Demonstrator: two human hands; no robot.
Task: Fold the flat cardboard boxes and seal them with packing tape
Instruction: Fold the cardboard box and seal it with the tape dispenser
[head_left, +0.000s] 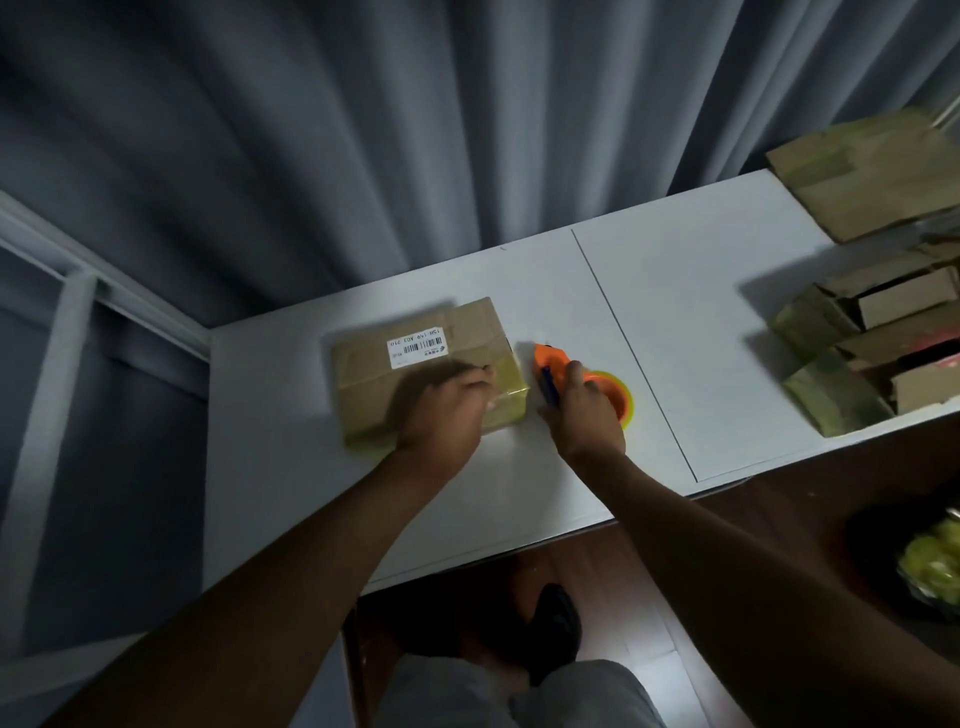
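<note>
A closed cardboard box (426, 371) bearing a barcode label (416, 346) is pressed down on the white table (675, 322) by the left hand (441, 415). Just right of that grip, an orange tape dispenser (576, 384) is held by the right hand (584, 415), close beside the box. Flat cardboard boxes (872, 353) are stacked well right of both hands.

Dim room seen from above. Grey pleated curtain (363, 130) hangs in long vertical folds across the far side, reaching down behind a white table (675, 291). A thin dark seam (631, 353) runs across the tabletop from far edge to near edge. At left, a pale window frame (67, 312) with a horizontal rail and an upright bar, blurred. Below the near edge of the table, reddish-brown wooden floor (649, 597) laid in planks. Light is low and cool, with soft shadows falling leftward on the tabletop
</note>
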